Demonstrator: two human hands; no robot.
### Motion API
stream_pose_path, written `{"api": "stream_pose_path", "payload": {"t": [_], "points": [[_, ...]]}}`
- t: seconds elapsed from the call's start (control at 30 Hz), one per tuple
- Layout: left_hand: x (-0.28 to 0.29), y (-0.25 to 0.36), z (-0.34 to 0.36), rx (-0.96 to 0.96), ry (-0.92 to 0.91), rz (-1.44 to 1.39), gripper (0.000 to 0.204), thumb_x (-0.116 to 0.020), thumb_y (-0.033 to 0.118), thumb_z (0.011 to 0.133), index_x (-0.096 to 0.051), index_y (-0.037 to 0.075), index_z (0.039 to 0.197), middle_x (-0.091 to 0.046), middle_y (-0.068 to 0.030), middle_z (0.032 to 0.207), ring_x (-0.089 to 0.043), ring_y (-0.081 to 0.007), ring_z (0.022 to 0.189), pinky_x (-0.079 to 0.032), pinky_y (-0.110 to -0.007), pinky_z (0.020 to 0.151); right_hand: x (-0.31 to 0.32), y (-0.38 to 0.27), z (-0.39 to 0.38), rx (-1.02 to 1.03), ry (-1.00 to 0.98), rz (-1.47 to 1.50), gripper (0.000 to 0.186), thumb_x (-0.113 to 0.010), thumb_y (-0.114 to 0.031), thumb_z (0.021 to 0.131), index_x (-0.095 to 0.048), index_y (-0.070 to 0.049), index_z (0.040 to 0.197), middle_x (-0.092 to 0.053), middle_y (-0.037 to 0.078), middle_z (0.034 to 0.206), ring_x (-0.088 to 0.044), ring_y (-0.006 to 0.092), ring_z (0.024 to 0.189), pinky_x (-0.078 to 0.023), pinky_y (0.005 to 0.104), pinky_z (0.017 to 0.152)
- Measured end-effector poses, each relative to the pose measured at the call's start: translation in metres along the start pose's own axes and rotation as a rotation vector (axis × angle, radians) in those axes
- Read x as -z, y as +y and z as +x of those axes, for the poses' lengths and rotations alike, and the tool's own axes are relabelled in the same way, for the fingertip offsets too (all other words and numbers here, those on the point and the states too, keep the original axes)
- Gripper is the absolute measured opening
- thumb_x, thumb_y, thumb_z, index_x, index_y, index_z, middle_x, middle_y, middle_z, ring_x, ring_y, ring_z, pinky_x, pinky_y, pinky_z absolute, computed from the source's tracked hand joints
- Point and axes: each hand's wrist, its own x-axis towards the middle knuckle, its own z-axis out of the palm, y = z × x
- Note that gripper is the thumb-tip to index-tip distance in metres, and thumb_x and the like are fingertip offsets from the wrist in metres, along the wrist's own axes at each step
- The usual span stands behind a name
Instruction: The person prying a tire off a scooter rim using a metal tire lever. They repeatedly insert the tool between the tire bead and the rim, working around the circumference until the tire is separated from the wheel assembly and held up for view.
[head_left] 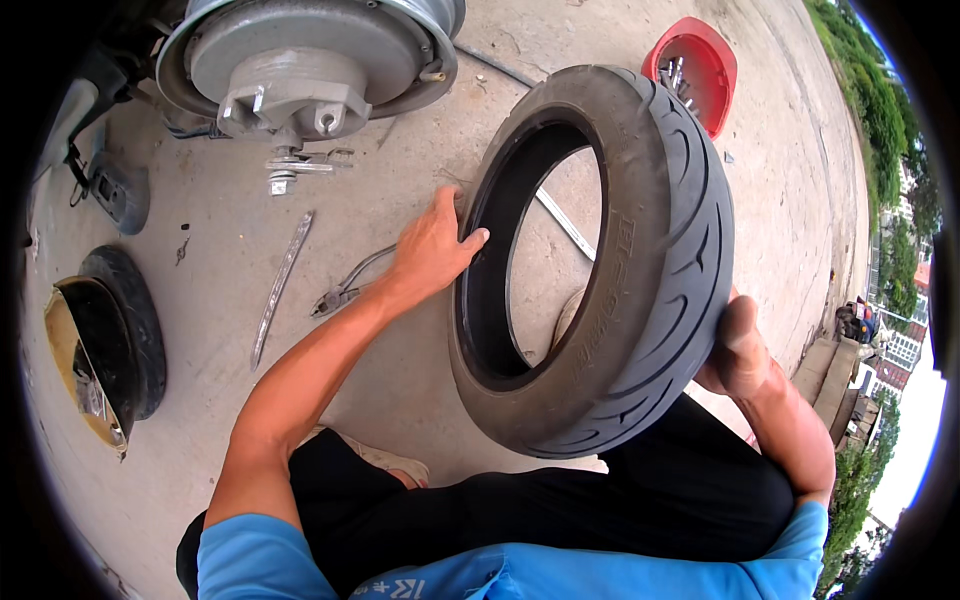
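A black scooter tyre (640,230) stands tilted before me, off any wheel, its grooved tread facing right and its opening toward the left. At its left edge is my left hand (432,248), the thumb by the inner rim and the fingers partly hidden behind the sidewall. My right hand (742,355) grips the tread on the lower right, its thumb showing and its other fingers largely hidden. Left of the tyre, a flat metal bar (283,290) lies on the concrete. Between that bar and the tyre is a plier-like tool (335,300), partly covered by my left forearm.
A silver wheel with a hub (300,70) juts in at the top left. A red bowl-shaped container (722,75) holds metal parts beyond the tyre. Another tyre (145,330) rests at far left against a yellowish open container (65,350). Another metal bar (565,222) shows through the tyre's opening.
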Motion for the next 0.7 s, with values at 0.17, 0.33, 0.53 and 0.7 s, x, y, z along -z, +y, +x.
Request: {"api": "stream_pose_path", "payload": {"t": [0.17,0.33,0.53,0.7], "points": [[0.004,0.008,0.017,-0.063,-0.063,0.18,0.06,-0.067,0.031,0.094,-0.046,-0.012,0.13,-0.069,-0.033,0.092,-0.068,-0.0507,0.087,-0.054,-0.054,0.084,0.005,-0.005,0.016,0.214,0.065,-0.154,0.103,-0.075,-0.063,0.089,-0.032,0.001,0.159,-0.054,0.015,0.15,-0.057,0.0274,0.135,-0.048,0.0449,0.114],[0.02,0.031,0.015,-0.063,-0.23,0.241,0.061,-0.068,0.029,0.087,-0.051,-0.02,0.118,-0.069,-0.0351,0.087,-0.069,-0.0505,0.083,-0.055,-0.054,0.081,-0.006,-0.015,0.012,0.172,0.147,-0.121,0.098,-0.084,-0.049,0.086,-0.036,0.003,0.155,-0.056,0.018,0.146,-0.059,0.0286,0.133,-0.05,0.0451,0.111],[0.046,0.054,-0.026,0.092,-1.059,0.402,0.061,-0.068,0.043,0.088,-0.063,-0.016,0.105,-0.071,-0.0331,0.089,-0.071,-0.0474,0.086,-0.057,-0.051,0.079,-0.009,-0.024,0.025,0.126,0.091,-0.008,0.077,-0.073,-0.051,0.096,-0.05,0.005,0.144,-0.067,0.019,0.132,-0.07,0.0263,0.115,-0.059,0.0428,0.1],[0.012,0.037,-0.006,0.045,-0.461,0.316,0.075,-0.066,0.063,0.092,-0.066,-0.012,0.101,-0.073,-0.0297,0.09,-0.07,-0.0466,0.093,-0.053,-0.055,0.085,0.009,-0.031,0.036,0.125,0.261,0.195,0.066,-0.06,-0.055,0.103,-0.058,-0.001,0.139,-0.072,0.014,0.125,-0.072,0.0214,0.108,-0.06,0.0386,0.096]]}}
